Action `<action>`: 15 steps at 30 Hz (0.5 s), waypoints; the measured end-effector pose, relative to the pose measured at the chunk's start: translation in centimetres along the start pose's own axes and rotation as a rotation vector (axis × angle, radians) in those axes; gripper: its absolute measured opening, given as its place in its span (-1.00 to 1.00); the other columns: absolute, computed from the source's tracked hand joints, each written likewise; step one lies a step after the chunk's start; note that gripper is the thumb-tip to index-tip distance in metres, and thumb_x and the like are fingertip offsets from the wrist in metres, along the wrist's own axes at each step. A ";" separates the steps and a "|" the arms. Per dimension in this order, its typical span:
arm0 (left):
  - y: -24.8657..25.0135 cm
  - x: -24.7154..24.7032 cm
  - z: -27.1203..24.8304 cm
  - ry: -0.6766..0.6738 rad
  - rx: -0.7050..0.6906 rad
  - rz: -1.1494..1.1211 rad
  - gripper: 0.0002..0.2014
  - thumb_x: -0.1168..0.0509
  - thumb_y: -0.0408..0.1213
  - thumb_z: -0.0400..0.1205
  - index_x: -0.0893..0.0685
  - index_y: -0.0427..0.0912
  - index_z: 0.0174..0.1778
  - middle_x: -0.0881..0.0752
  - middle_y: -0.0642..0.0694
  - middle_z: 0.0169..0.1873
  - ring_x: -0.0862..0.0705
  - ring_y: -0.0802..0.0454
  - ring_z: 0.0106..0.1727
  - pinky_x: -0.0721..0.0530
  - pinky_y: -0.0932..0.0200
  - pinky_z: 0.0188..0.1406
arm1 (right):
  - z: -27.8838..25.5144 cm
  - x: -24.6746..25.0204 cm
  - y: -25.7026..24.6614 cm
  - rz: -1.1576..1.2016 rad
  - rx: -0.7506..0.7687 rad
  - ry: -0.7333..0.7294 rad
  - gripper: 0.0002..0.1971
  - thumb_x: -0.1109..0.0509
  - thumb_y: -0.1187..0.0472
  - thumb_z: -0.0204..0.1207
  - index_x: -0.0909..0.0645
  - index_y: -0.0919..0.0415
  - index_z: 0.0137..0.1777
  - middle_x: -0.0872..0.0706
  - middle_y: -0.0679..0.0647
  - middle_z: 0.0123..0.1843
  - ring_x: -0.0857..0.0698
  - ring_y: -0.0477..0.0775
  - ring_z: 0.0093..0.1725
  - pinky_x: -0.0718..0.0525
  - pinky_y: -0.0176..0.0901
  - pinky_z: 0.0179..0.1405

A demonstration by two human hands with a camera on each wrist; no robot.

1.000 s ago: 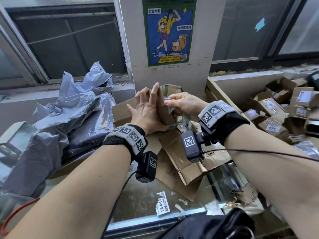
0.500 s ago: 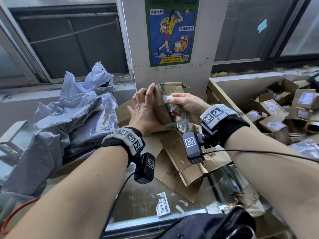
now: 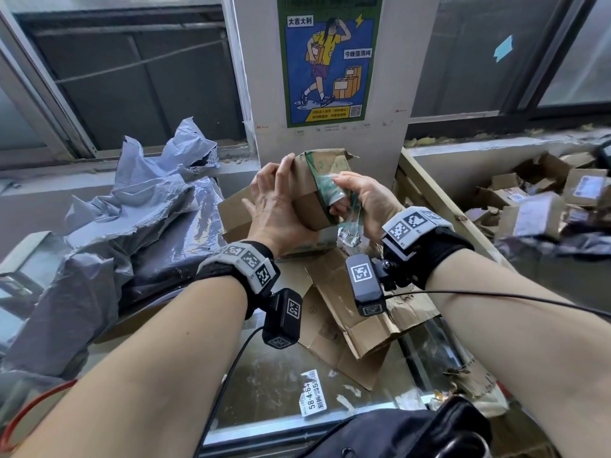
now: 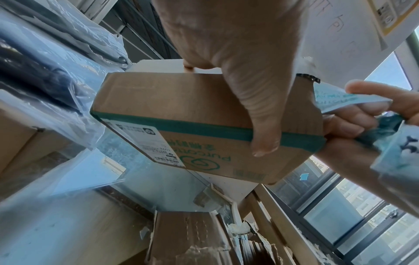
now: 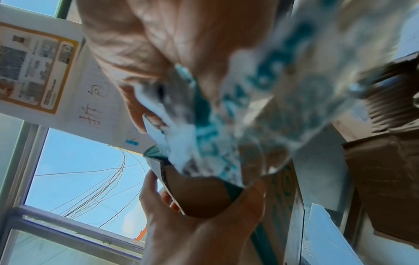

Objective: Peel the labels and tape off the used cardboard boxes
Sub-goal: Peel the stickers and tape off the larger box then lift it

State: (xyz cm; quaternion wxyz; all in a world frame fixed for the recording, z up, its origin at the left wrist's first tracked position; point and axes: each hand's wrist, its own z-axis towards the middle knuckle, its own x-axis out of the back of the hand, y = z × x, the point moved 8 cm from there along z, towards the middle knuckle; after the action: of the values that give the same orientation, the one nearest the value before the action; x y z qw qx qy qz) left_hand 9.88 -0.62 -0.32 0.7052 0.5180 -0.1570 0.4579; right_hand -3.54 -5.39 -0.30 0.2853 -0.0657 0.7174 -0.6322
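Our right hand (image 3: 367, 200) has its fingers curled round a bunch of green-printed tape (image 3: 330, 190), part of it already free and crumpled in the fist, the loose end hanging below. Our left hand (image 3: 274, 206) clamps the box (image 4: 204, 125), thumb pressed across a green-banded edge and fingers spread over the far face, holding it in the air above the table (image 3: 264, 391).

The tape runs up and over the box's end, away from our right fingers, so the strip's long axis lies from the fist toward the top flap. We judge the pull must follow that line, toward us and to the right, while the left hand braces against it.

A white label (image 4: 145, 143) still sits on the box's underside. Beneath lie flattened cardboard (image 3: 357, 325), grey bags (image 3: 132, 226) left, and more boxes (image 3: 535, 206) right. Nothing blocks the pull.
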 end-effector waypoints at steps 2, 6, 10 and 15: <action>0.1 -0.1 0.2 0.003 0.005 0.007 0.26 -0.51 0.16 -0.03 -0.04 0.15 0.61 -0.15 0.04 0.37 -0.17 -0.08 0.45 -0.26 -0.54 0.38 | 0.2 0.2 -0.1 -0.012 0.002 0.027 -0.80 -0.22 0.30 0.65 -0.45 0.22 -0.24 -0.32 0.01 -0.59 -0.33 -0.04 -0.59 -0.52 -0.24 -0.44; 0.1 -0.4 0.3 0.039 0.036 0.068 0.25 -0.61 0.09 0.04 -0.02 0.12 0.61 -0.18 -0.05 0.36 -0.15 -0.07 0.42 -0.24 -0.47 0.42 | 1.3 1.1 -0.8 -0.138 0.040 0.106 -0.75 -0.30 0.25 0.64 -0.46 0.22 -0.29 -0.32 0.01 -0.58 -0.31 -0.06 -0.61 -0.39 -0.21 -0.49; 0.1 -0.9 0.2 0.062 0.046 0.041 0.26 -0.61 0.15 0.03 -0.03 0.11 0.60 -0.15 0.05 0.29 -0.15 -0.01 0.37 -0.26 -0.44 0.43 | 2.1 2.4 -1.2 -0.310 0.052 0.182 -0.72 -0.40 0.18 0.58 -0.49 0.17 -0.36 -0.41 -0.02 -0.61 -0.34 -0.06 -0.60 -0.31 -0.17 -0.49; -0.1 -0.8 0.1 0.059 0.075 0.017 0.26 -0.62 0.16 0.04 -0.01 0.17 0.59 -0.17 0.02 0.33 -0.13 0.02 0.39 -0.23 -0.43 0.46 | 1.9 2.6 -0.9 -0.433 -0.132 0.091 -0.68 -0.38 -0.03 0.46 -0.67 0.27 -0.07 -0.63 0.21 -0.22 -0.58 0.16 -0.28 -0.54 -0.05 -0.20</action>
State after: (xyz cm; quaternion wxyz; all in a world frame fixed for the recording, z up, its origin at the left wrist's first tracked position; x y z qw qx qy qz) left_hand 9.54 -1.12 -0.85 0.6857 0.5289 -0.1235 0.4846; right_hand -4.98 -8.36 -0.41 0.1052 -0.2081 0.7385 -0.6327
